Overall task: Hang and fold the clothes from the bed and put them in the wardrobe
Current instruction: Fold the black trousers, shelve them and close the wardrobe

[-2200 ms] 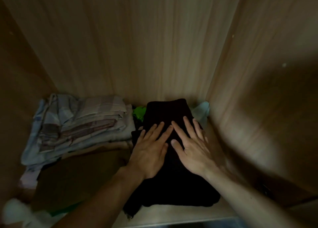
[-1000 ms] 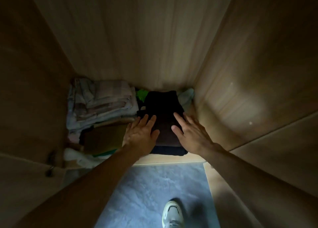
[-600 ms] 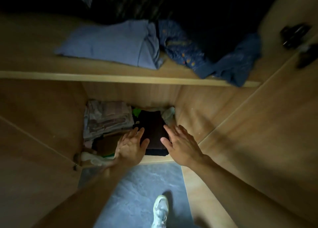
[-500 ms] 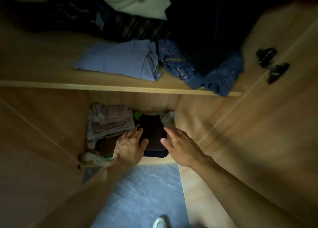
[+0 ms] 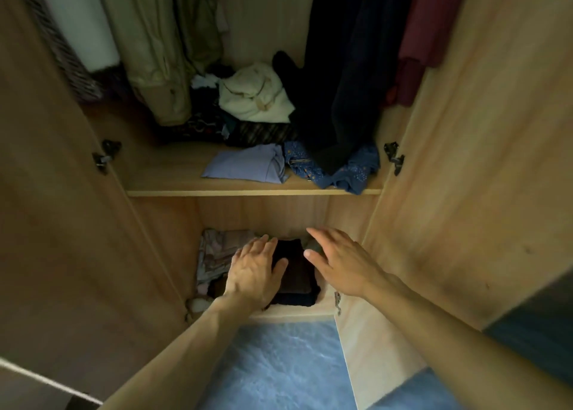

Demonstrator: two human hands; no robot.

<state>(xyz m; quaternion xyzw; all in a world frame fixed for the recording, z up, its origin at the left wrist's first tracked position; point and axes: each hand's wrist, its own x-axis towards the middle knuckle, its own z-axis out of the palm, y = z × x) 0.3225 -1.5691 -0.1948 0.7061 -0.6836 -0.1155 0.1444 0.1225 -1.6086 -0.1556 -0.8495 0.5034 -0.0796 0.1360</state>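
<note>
- The folded dark garment (image 5: 296, 278) lies on the bottom shelf (image 5: 297, 311) of the wardrobe (image 5: 263, 214), just right of a folded plaid stack (image 5: 217, 251).
- The left grip (image 5: 254, 278) is flat, fingers straight, over the garment's left edge; contact cannot be told.
- The right grip (image 5: 339, 262) is spread, holding nothing, above its right side.
- A lilac folded piece (image 5: 248, 166) lies on the upper shelf (image 5: 248, 191).

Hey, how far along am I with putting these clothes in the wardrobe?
Done: a folded dark garment lies in the bottom compartment beside a folded plaid stack. In hand: nothing; the left hand and right hand are open over it. Left: the blue patterned garment on the shelf above lies crumpled; the bed is out of view.
</note>
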